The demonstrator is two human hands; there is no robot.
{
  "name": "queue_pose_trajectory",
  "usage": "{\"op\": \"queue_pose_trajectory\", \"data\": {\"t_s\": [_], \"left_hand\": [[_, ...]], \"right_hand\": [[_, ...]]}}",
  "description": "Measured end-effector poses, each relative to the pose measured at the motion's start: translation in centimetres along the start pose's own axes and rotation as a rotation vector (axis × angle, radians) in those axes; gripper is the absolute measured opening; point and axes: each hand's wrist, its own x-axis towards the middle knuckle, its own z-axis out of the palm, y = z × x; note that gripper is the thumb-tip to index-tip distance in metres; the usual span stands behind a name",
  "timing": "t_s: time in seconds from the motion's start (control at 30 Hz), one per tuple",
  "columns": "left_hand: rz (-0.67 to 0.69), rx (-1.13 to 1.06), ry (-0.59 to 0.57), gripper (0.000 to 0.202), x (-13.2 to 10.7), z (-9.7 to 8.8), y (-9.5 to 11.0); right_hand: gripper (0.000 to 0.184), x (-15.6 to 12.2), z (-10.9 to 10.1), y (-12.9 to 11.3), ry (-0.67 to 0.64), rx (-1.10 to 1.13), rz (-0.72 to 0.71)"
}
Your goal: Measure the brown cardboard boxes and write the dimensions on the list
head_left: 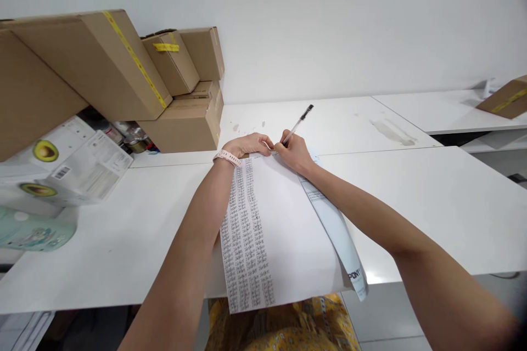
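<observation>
In the head view, a white sheet of paper [302, 230] lies on the table with its near end past the front edge. Columns of small handwritten marks fill its left side. My right hand [294, 152] is closed around a clear pen with a black end [302, 117], its tip down near the sheet's far edge. Just left of it, my left hand [250, 145] has its fingers bent and closed at the sheet's far edge. A pink band [228, 157] circles the left wrist. Under the sheet's right side, a pale blue printed sheet [335, 225] shows.
Cardboard boxes [177, 120] are stacked at the left back against the wall. Nearer stand a white box with avocado pictures [88, 167] and a mint-green container [37, 230]. Another cardboard box [504, 97] sits far right. The white table [411, 197] has a front edge close to me.
</observation>
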Motion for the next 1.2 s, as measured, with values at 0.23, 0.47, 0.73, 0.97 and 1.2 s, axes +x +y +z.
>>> {"op": "queue_pose_trajectory", "data": {"t_s": [0.23, 0.47, 0.73, 0.97, 1.2], "left_hand": [[0.009, -0.001, -0.009, 0.026, 0.4, -0.3, -0.4], [0.002, 0.004, -0.004, 0.027, 0.4, -0.2, -0.3], [0.009, 0.017, -0.008, 0.027, 0.5, -0.4, -0.5], [0.013, 0.017, -0.007, 0.029, 0.6, -0.4, -0.6], [0.004, 0.025, 0.009, 0.029, 0.5, -0.3, -0.5]], "right_hand": [[0.019, 0.0, -0.1, -0.2, 0.021, 0.009, -0.003], [0.019, 0.0, -0.1, -0.3, 0.02, -0.001, 0.015], [0.018, 0.0, -0.3, -0.5, 0.019, -0.017, 0.019], [0.019, -0.2, -0.6, -1.0, 0.023, -0.007, 0.03], [0.017, 0.0, -0.6, -0.7, 0.044, -0.017, 0.043]]}}
